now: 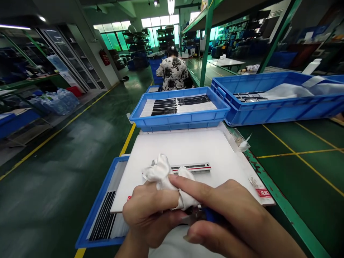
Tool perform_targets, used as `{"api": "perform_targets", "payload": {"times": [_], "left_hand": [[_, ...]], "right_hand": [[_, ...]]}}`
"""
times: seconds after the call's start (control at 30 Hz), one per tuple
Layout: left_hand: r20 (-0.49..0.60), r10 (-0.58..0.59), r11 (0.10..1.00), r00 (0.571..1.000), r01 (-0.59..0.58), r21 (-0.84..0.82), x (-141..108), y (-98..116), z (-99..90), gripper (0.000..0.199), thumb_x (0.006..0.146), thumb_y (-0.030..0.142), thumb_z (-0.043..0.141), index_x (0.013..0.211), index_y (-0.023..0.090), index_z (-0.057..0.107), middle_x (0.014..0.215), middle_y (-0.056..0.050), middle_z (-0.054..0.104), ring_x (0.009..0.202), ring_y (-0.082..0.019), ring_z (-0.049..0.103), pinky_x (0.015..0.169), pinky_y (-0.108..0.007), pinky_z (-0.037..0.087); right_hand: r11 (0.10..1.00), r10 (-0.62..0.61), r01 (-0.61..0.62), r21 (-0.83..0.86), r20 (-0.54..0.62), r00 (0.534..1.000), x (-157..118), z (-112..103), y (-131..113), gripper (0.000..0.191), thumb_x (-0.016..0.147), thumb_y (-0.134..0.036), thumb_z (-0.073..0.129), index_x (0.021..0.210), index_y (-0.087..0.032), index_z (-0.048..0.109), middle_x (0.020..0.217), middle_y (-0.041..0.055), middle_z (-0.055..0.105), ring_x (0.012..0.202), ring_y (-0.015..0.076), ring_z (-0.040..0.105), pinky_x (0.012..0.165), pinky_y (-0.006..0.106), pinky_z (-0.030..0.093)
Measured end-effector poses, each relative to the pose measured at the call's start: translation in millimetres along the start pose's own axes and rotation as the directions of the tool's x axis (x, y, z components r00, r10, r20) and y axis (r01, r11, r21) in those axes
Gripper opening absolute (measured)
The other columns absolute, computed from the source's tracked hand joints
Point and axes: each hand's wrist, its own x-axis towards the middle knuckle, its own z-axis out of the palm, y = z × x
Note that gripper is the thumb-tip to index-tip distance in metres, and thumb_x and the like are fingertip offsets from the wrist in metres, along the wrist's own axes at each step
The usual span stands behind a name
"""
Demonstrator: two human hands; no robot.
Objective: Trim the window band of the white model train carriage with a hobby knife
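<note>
We work in a factory hall with a green painted floor [61, 204] ruled by yellow lines, and shelving stands along the far end. A white plastic board [212, 154] lies on the tabletop [287, 211], whose green edge is chipped. Beyond the board sits a blue tray [180, 123] of black strips and white sheets, with a larger blue crate [271, 114] to its right. The board's left edge overlaps another blue tray [92, 211], and a small clear tray [236, 141] sits at its far right corner. A co-worker [173, 73] in a patterned shirt is further off. Over the board's near edge, our left hand [149, 211] grips a bunched white cloth [161, 175], while our right hand [231, 222] presses against it, forefinger laid across the cloth. Between them, a dark blue-handled object [206, 215], mostly hidden, points roughly crosswise. A red-striped metal bar [190, 167] lies crosswise on the board, just beyond the cloth.
</note>
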Motion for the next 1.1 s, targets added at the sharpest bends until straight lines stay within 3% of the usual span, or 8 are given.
{"api": "perform_targets", "payload": {"times": [0.2,0.43,0.63,0.83,0.97,1.1], "left_hand": [[0.011,0.048,0.999,0.999,-0.048,0.017,-2.0,-5.2,-1.8,0.027,0.098,0.035,0.072,0.079,0.017,0.067,0.056,0.005,0.058,0.043,-0.006,0.047,0.044,-0.022,0.038],[0.052,0.029,1.0,0.998,-0.03,0.01,-8.6,-7.6,-8.2,0.018,0.1,0.035,0.07,0.094,0.018,0.073,0.062,0.003,0.066,0.042,-0.007,0.051,0.045,-0.022,0.043],[0.052,0.038,0.999,0.998,-0.037,-0.019,-6.3,-9.2,-8.4,0.02,0.098,0.032,0.072,0.086,0.017,0.071,0.059,0.003,0.064,0.043,-0.007,0.051,0.043,-0.021,0.041],[0.036,0.05,0.999,0.998,-0.05,-0.003,-8.1,-10.2,-9.2,0.017,0.096,0.03,0.075,0.089,0.015,0.074,0.058,0.003,0.063,0.042,-0.007,0.052,0.042,-0.021,0.041],[0.05,0.026,1.0,0.998,-0.025,-0.014,-13.9,-12.9,-11.0,0.013,0.096,0.03,0.075,0.097,0.016,0.076,0.062,0.002,0.067,0.043,-0.01,0.056,0.044,-0.023,0.044],[0.054,0.027,1.0,0.998,-0.027,0.008,-18.2,-15.7,-12.4,0.012,0.096,0.03,0.075,0.1,0.019,0.078,0.061,0.003,0.066,0.043,-0.01,0.055,0.043,-0.024,0.043]], "right_hand": [[0.999,0.026,-0.026,0.031,0.021,0.999,0.7,2.4,3.7,0.051,0.097,-0.041,0.079,0.146,-0.033,0.067,0.122,-0.0001,0.082,0.087,0.0185,0.081,0.078,0.019,0.063],[0.993,0.098,-0.102,0.06,0.067,0.993,1.8,4.0,4.7,0.054,0.094,-0.034,0.084,0.146,-0.033,0.068,0.117,-0.0019,0.083,0.088,0.0178,0.08,0.082,0.019,0.063],[0.987,0.08,-0.088,0.131,0.067,0.995,1.8,6.6,8.1,0.06,0.093,-0.035,0.085,0.149,-0.034,0.065,0.122,-0.0018,0.082,0.089,0.0167,0.08,0.08,0.017,0.062],[0.98,0.15,-0.163,0.115,0.117,0.982,3.9,3.8,5.8,0.06,0.091,-0.032,0.087,0.148,-0.035,0.066,0.119,-0.0031,0.082,0.093,0.0182,0.08,0.087,0.019,0.062],[0.982,0.12,-0.139,0.125,0.143,0.982,5.2,5.4,10.4,0.058,0.095,-0.036,0.082,0.15,-0.034,0.065,0.112,-0.0009,0.084,0.087,0.0177,0.08,0.079,0.019,0.063],[0.976,0.128,-0.153,0.155,0.163,0.978,7.2,6.2,13.0,0.058,0.095,-0.034,0.083,0.15,-0.034,0.064,0.108,-0.0021,0.084,0.089,0.0168,0.079,0.08,0.018,0.061]]}}
